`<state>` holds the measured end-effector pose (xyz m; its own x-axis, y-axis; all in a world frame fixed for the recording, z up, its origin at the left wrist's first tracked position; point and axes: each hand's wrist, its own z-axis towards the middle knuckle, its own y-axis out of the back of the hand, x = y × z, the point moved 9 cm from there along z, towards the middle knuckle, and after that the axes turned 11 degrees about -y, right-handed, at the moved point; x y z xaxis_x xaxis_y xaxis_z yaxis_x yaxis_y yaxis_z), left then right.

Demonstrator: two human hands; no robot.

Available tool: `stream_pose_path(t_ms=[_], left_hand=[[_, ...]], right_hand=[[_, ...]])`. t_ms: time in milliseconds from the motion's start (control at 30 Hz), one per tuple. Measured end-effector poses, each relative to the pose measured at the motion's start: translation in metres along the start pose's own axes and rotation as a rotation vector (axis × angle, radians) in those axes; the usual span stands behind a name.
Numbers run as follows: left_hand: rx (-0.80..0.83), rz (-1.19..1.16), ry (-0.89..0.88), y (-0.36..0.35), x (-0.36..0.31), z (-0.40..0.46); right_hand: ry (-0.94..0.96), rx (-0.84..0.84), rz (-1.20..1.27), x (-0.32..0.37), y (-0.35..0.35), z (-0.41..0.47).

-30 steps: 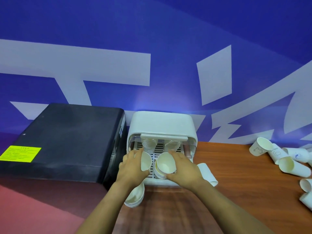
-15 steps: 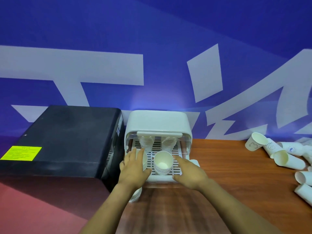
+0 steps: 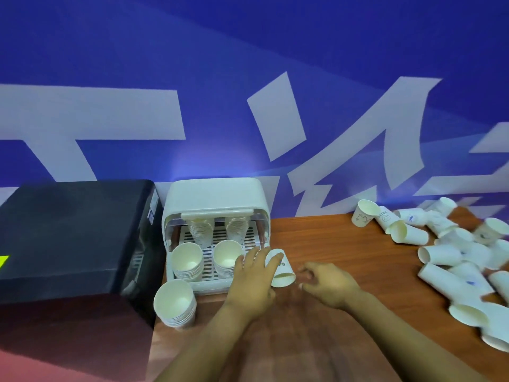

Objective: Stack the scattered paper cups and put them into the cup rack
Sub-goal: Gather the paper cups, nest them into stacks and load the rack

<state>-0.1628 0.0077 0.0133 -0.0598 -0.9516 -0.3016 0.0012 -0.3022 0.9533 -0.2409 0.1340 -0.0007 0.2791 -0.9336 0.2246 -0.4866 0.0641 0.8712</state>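
The white cup rack point(image 3: 215, 196) stands open against the wall. It holds two cup stacks at the back and two more at the front, the front left stack point(image 3: 186, 261) and the front right stack point(image 3: 227, 256). Another stack point(image 3: 175, 303) stands on the table at the rack's front left corner. A single paper cup point(image 3: 283, 271) lies on its side just right of the rack, mouth towards me. My left hand point(image 3: 253, 282) grips it from the left, fingers curled over it. Just right of the cup's mouth, my right hand point(image 3: 329, 282) hovers with loosely curled fingers and holds nothing.
Several loose paper cups point(image 3: 440, 255) lie scattered over the right side of the wooden table point(image 3: 330, 244). A black box point(image 3: 74, 232) stands against the rack's left side. The blue and white wall rises right behind the rack.
Both hands have come off the stacks in the rack and moved right. My left hand has taken hold of the lying cup beside the rack. The front stacks now stand free.
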Motion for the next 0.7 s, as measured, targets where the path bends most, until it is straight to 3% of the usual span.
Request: stream_pose_path(t_ms=[367, 700], left_hand=[[0.234, 0.319, -0.106, -0.037, -0.033, 0.046], [0.494, 0.574, 0.064, -0.095, -0.018, 0.089]], right_hand=[[-0.02, 0.035, 0.06, -0.076, 0.014, 0.016], [0.051, 0.074, 0.055, -0.16, 0.049, 0.067]])
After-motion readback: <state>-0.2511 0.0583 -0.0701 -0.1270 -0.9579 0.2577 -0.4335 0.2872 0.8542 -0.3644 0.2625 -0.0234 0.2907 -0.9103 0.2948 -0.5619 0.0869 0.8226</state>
